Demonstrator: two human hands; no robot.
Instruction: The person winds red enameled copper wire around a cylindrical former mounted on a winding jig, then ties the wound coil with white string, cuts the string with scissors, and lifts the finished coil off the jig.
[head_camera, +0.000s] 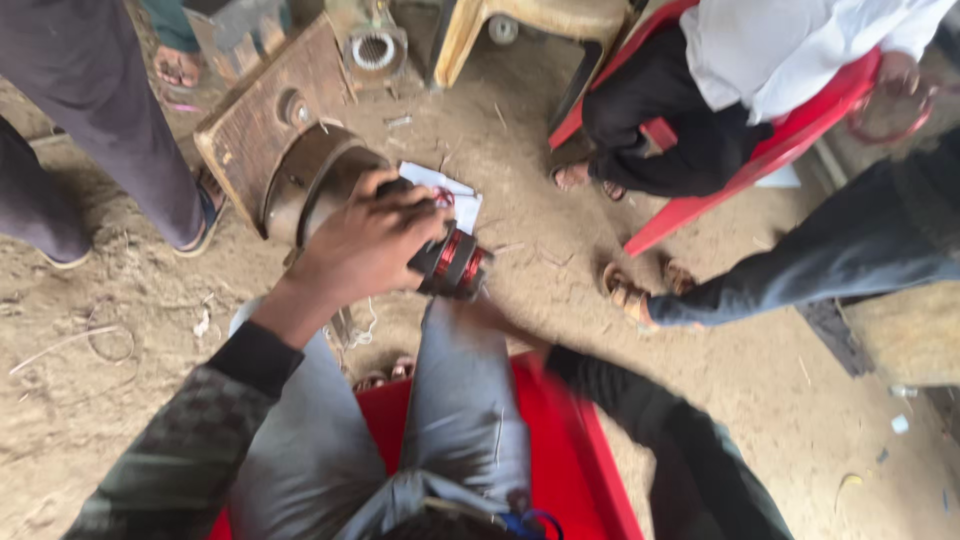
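Nearest the camera, the person sits on a bright red plastic seat (575, 455), grey-trousered knees drawn up, with dark patterned sleeves on both arms. The right arm runs from the lower right up under the raised knee; the right hand is hidden behind the leg, so whether its fingers are open or closed cannot be told. The left hand (365, 245) reaches forward over the left knee, and its fingers are curled tightly around the top of a black cylindrical motor stator with red copper-coloured windings (452, 264), gripping it. The stator is held in the air just above the knees, tilted, with its wound end pointing to the right and bare sandy ground (560, 300) below it. Just beyond the hand, a small white sheet of paper (452, 192) lies on the ground, partly covered by the hand. Touching the hand's far side is a rusty round metal motor housing (310, 175), which sits against a worn brown wooden board (265, 120) lying at an angle. Past the board's far end stands a small grey metal part with a ribbed round opening (373, 48). Farther off, other people stand or sit around: a sandalled foot (205, 215) to the left, and someone in a white shirt on a red plastic chair (790, 135) at upper right.
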